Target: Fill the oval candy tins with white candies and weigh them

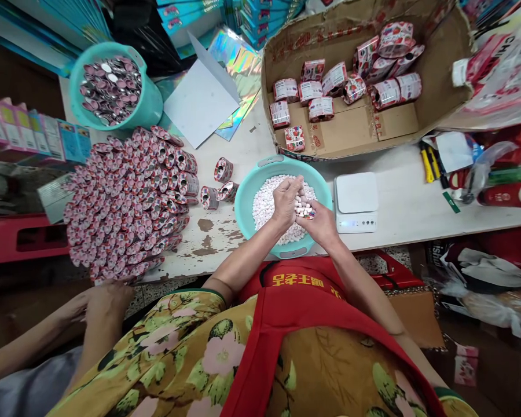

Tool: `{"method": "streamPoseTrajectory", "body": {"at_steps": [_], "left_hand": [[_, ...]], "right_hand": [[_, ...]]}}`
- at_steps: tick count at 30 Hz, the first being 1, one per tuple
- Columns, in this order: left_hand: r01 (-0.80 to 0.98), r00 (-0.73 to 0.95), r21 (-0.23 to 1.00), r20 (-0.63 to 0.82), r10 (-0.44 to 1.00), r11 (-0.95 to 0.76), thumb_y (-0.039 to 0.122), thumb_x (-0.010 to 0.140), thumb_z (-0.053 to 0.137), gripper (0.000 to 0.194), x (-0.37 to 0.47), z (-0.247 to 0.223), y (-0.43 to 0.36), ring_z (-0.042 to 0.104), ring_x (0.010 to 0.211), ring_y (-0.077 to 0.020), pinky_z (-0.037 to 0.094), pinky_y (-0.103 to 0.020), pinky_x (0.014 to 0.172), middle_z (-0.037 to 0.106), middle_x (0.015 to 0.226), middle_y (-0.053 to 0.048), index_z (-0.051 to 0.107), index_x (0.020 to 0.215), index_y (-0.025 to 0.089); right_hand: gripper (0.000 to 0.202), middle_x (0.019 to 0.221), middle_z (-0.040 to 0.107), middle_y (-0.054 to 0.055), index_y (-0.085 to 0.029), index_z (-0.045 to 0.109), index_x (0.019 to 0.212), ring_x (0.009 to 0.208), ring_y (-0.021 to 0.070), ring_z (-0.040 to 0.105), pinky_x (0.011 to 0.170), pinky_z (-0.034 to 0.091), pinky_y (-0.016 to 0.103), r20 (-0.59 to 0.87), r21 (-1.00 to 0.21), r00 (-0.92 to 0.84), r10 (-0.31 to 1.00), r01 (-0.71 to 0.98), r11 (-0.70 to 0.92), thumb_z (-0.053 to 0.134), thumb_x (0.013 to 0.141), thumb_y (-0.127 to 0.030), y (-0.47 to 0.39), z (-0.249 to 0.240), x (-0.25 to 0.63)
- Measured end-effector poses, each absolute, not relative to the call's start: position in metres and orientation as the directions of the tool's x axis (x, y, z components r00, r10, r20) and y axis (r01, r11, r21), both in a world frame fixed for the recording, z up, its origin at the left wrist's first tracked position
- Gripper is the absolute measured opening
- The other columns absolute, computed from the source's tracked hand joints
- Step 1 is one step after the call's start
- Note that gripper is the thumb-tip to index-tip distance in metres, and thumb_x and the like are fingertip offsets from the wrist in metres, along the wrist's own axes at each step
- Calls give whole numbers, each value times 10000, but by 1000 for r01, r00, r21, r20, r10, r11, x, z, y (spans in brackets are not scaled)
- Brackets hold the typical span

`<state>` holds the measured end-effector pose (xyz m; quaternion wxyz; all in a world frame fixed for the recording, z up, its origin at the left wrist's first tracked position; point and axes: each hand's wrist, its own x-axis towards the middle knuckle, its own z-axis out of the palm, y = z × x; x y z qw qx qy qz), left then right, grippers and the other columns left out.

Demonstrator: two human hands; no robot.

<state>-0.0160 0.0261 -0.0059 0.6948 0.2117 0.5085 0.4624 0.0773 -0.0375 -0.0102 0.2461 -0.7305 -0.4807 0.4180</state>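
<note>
A teal basin (242, 202) of small white pellets (267, 200) stands on the table in front of me. Over it, my left hand (287, 200) curls with its fingers bent together, beside a heap of pellets. Lower and to the right, my right hand (321, 223) cups around a small printed wrapper (307, 214) with pellets at its opening; the palm hides most of it. Several small printed tubs (209, 197) stand left of the basin, beside a large pile of similar ones (125, 202).
A cardboard box (356, 130) holds several printed packs at the back right. A white scale (356, 194) sits right of the basin. At the back left is a teal bucket (150, 98) of small lids. Another person's hands (106, 301) rest at the lower left.
</note>
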Motion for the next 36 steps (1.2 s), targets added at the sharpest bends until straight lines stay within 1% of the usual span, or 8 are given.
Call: {"method": "streamPoseTrajectory", "body": {"at_steps": [15,20,24,28,31,33,34,36], "left_hand": [[-354,87,804,-480,873,477,573,771,779,492,-11,-1,25,437,381,-41,315,-175,365,489,541,77,478,695,191],[-336,217,774,-491,844,537,590,759,786,503,-10,-4,21,399,353,-37,280,-178,343,470,513,73,500,677,184],[-372,271,731,-504,820,572,577,771,785,502,-11,2,24,386,349,-37,266,-175,334,438,504,72,499,662,180],[-377,185,787,-452,873,488,613,858,678,481,-33,-4,41,385,384,-41,304,-177,370,453,552,57,518,706,186],[8,110,934,-356,928,358,617,935,552,442,-62,-29,54,571,564,-108,461,-223,518,598,693,-11,597,815,194],[340,141,906,-314,939,252,561,936,578,381,-78,-51,59,677,861,-207,550,-330,749,699,882,-78,655,873,193],[473,172,861,-298,939,186,517,922,614,332,-83,-63,60,661,1047,-265,536,-404,893,722,1018,-107,683,906,193],[655,243,754,-265,933,43,423,902,654,260,-85,-85,58,498,1345,-344,379,-517,1124,673,1299,-131,721,1014,199]], "right_hand": [[361,999,743,49,-200,716,1028,899,241,674,859,528,376,-331,-812,184,926,444,-378,718,676,-281,-41,-10,82],[276,906,718,33,-189,692,923,826,213,645,810,505,341,-326,-839,185,927,396,-373,700,664,-284,-43,-15,82],[271,850,701,18,-179,682,896,786,193,634,778,507,319,-327,-893,170,930,266,-362,700,643,-275,-43,-22,81],[422,1024,733,31,-198,701,1046,927,206,674,891,532,338,-319,-940,144,937,81,-332,770,651,-331,-48,-29,88],[473,1075,733,47,-202,701,1058,968,213,686,899,546,342,-346,-937,141,928,-4,-349,826,638,-378,-55,-31,97],[478,1068,733,49,-204,702,1050,973,211,690,901,549,342,-344,-939,131,930,-20,-344,844,633,-390,-58,-28,103],[476,1073,731,49,-207,702,1050,981,209,691,911,549,343,-331,-943,125,935,-18,-331,847,637,-395,-60,-25,106],[471,1097,725,53,-213,698,1052,1003,207,690,940,547,352,-295,-954,147,944,5,-299,842,648,-409,-61,-20,115]]}}
